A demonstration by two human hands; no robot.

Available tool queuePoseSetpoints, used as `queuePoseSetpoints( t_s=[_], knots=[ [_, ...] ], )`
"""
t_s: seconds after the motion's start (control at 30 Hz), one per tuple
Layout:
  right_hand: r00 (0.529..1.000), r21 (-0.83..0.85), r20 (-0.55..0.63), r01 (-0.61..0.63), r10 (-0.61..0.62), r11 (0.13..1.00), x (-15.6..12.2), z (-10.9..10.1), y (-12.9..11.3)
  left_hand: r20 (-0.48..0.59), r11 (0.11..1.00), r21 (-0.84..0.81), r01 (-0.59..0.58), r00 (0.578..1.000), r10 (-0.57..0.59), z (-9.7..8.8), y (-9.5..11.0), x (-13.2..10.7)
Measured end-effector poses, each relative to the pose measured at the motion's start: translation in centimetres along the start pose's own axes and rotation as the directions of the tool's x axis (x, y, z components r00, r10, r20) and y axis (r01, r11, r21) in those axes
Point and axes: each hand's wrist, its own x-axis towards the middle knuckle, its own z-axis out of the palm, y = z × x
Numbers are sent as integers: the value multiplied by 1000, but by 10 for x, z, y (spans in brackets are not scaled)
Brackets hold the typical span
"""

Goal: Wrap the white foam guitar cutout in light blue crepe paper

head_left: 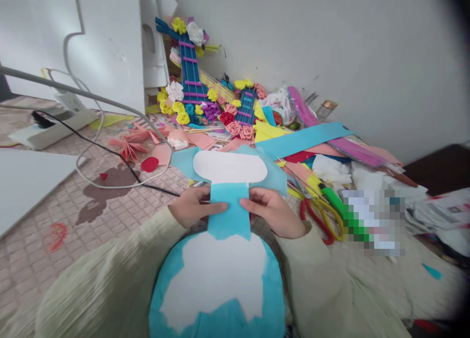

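Note:
Between my hands is a paper guitar cutout (pixel 220 274), white with blue crepe paper wrapped over the rim of its rounded body. Its narrow neck (pixel 229 215) is covered in blue paper, and a white oval head (pixel 229 166) lies over a loose sheet of blue crepe paper (pixel 275 174). My left hand (pixel 198 205) grips the neck's left edge, thumb on top and fingers beneath. On the opposite edge, my right hand (pixel 273 209) holds the neck the same way. The fingertips under the paper are hidden.
Red-handled scissors (pixel 317 220) and yellow-handled scissors (pixel 332 218) lie right of my hand beside a green marker-like item (pixel 334 201). Decorated paper guitars (pixel 191 73) lean at the back among crepe strips. A cable (pixel 110 108) crosses the left, near a power strip (pixel 55 127).

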Motion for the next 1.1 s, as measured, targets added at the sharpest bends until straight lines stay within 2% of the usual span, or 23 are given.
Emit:
queuePoseSetpoints(
  t_s=[0.27,0.4,0.53,0.67,0.87,1.1],
  knots=[
    [1000,-57,27,14,-13,998,2,-2,4,24,998,48,38,999,-39,-3,-2,5],
    [1000,-72,29,0,2,997,6,-4,9,47,998,56,0,999,-2,-2,-6,10],
    [1000,-74,31,5,-2,997,9,-5,14,72,998,34,47,996,-49,-3,-7,13],
    [998,-60,66,9,-5,998,10,-5,13,41,999,29,36,998,-38,-7,-7,12],
    [979,-65,203,-20,33,998,6,-4,10,-4,999,42,-27,1000,28,-10,-5,5],
    [977,-69,215,0,15,998,8,1,16,-54,996,83,-36,998,41,-9,-6,-2]
  ],
)
